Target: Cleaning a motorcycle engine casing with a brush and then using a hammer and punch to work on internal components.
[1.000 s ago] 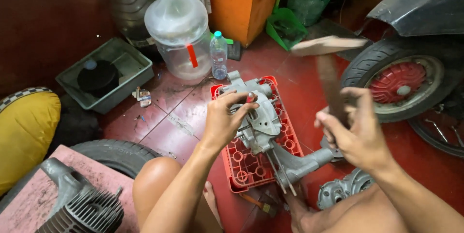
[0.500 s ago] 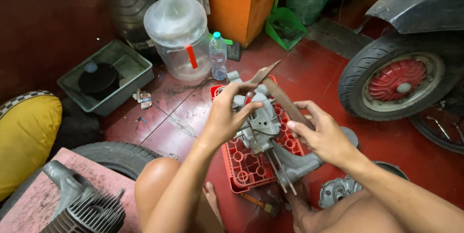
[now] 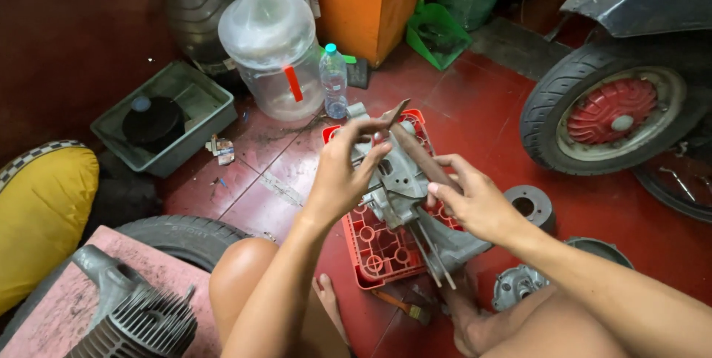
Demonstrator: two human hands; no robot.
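A grey metal engine casing [image 3: 397, 187] lies on an upturned red plastic crate [image 3: 374, 254] on the red tiled floor. My right hand [image 3: 475, 202] grips a long brown tool [image 3: 419, 156] that lies slanted across the casing. My left hand [image 3: 345, 172] is raised over the casing, and its fingertips pinch the tool's far end near the crate's back edge. My bare knee [image 3: 245, 276] is just left of the crate.
A clear water jug [image 3: 271, 46], a small bottle [image 3: 334, 80] and a grey tray [image 3: 200, 94] stand at the back. A scooter wheel [image 3: 615, 113] is at right, with round metal parts [image 3: 530, 206] near it. A tyre [image 3: 185, 235] and a finned cylinder [image 3: 141, 321] lie at left.
My right hand came down from a raised swing and brought the brown tool onto the casing. My left hand lifted off the casing to the tool's far end.
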